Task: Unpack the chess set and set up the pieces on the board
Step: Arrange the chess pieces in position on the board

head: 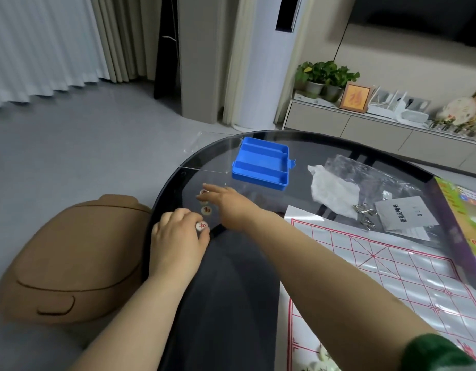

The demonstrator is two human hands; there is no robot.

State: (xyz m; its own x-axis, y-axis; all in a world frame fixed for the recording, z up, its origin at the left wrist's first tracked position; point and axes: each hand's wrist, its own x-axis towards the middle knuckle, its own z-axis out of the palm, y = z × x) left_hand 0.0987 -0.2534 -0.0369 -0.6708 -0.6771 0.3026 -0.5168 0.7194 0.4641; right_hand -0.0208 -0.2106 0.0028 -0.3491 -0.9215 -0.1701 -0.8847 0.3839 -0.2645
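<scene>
Round table (178,263): tray (261,162) near the far edge, clear lid (204,153) beside it overhanging the left edge. Three pieces in a row near the left edge, in front of the tray: far piece (204,192), middle piece (206,210), near piece (201,225). Board (378,277) on the right half, running to the near edge. Bag (338,183) behind the board; leaflet (404,213) right of the bag; box (461,218) at the right edge. Stool (71,258) on the floor left of the table.

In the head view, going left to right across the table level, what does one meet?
Brown cushion → left hand holding a chess piece → right hand → blue tray → crumpled clear bag → instruction leaflet → colourful box.
</scene>
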